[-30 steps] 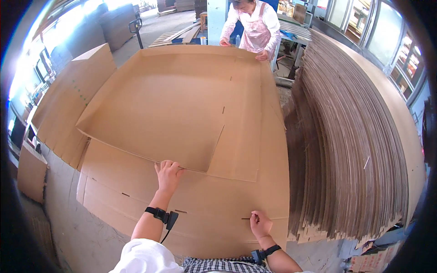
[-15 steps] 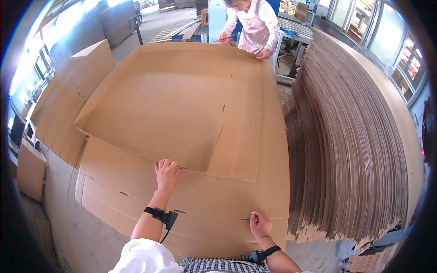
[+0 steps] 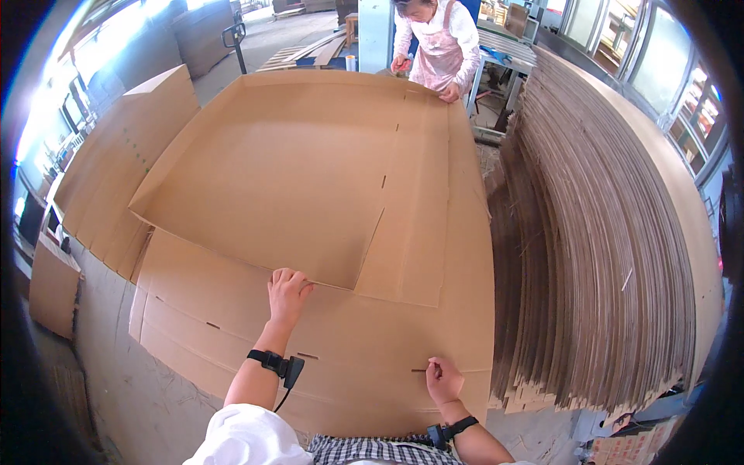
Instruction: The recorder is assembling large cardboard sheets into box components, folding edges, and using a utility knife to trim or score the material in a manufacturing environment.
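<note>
A large brown cardboard sheet with upturned edges lies on another flat cardboard sheet in front of me. My left hand is closed over the near edge of the upper sheet, fingers curled on its rim. Near the right side of the lower sheet, beside a short dark slot, my right hand is curled into a fist. Something small and dark shows between its fingers, too small to name. Both wrists wear black straps.
Across the sheets a co-worker in a pink apron has one hand on the far right corner and something red in the other. A tall stack of cardboard sheets stands close on the right. More cardboard leans at left, near a pallet-truck handle.
My hands keep their places on the cardboard. The co-worker's hand with the red thing has shifted slightly, and the co-worker leans a little further right and lower in view.
</note>
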`<action>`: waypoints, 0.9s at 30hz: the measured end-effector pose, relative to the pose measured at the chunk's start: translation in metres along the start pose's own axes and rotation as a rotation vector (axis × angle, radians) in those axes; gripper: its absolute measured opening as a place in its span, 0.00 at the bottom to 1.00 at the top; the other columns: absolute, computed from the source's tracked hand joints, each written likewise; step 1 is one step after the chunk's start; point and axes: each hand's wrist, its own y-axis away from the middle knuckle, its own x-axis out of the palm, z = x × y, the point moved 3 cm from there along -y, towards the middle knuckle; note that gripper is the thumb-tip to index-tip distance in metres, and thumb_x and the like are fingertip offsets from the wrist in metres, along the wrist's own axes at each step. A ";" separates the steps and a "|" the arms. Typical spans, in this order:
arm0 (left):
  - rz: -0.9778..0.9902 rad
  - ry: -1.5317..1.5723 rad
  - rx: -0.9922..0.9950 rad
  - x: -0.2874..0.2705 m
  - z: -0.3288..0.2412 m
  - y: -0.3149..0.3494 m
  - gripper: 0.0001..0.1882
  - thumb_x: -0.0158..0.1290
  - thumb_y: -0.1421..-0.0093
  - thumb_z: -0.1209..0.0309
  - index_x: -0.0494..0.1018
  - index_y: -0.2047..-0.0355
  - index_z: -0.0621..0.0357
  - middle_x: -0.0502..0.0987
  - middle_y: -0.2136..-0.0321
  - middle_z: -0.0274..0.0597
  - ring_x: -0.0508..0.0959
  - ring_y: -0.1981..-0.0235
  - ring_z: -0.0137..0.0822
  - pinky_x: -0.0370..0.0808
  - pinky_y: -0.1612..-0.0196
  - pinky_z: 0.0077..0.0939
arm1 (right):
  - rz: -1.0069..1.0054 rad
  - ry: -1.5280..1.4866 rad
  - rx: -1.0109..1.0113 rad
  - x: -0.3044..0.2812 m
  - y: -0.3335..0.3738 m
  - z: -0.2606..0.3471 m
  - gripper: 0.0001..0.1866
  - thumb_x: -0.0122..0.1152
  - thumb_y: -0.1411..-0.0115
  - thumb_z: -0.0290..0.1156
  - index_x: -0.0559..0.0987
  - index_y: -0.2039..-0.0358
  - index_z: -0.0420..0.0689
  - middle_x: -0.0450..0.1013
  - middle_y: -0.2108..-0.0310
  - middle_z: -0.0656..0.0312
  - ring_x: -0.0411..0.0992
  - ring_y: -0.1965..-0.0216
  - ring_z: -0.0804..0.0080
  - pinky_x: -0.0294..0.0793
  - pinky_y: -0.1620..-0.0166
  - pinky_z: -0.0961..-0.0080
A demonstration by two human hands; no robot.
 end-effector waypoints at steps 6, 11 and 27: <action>-0.011 -0.012 0.012 0.000 0.003 0.001 0.11 0.63 0.52 0.66 0.75 0.69 0.51 0.72 0.64 0.36 0.68 0.52 0.42 0.65 0.50 0.43 | -0.040 0.014 -0.048 0.003 0.001 -0.001 0.03 0.61 0.46 0.28 0.79 0.70 0.50 0.74 0.79 0.64 0.71 0.83 0.73 0.71 0.78 0.77; 0.014 -0.013 -0.004 0.000 0.000 0.000 0.11 0.63 0.52 0.65 0.76 0.69 0.50 0.72 0.64 0.35 0.68 0.52 0.42 0.65 0.52 0.42 | -0.009 -0.007 -0.002 0.001 0.003 -0.001 0.02 0.61 0.46 0.27 0.80 0.70 0.46 0.74 0.77 0.62 0.71 0.82 0.76 0.70 0.77 0.80; -0.044 -0.008 0.048 0.003 0.002 -0.001 0.11 0.63 0.52 0.66 0.76 0.69 0.50 0.73 0.65 0.35 0.69 0.53 0.41 0.65 0.52 0.40 | -0.010 0.009 0.020 0.002 0.002 -0.004 0.02 0.61 0.46 0.26 0.80 0.70 0.46 0.73 0.78 0.63 0.70 0.83 0.76 0.70 0.77 0.80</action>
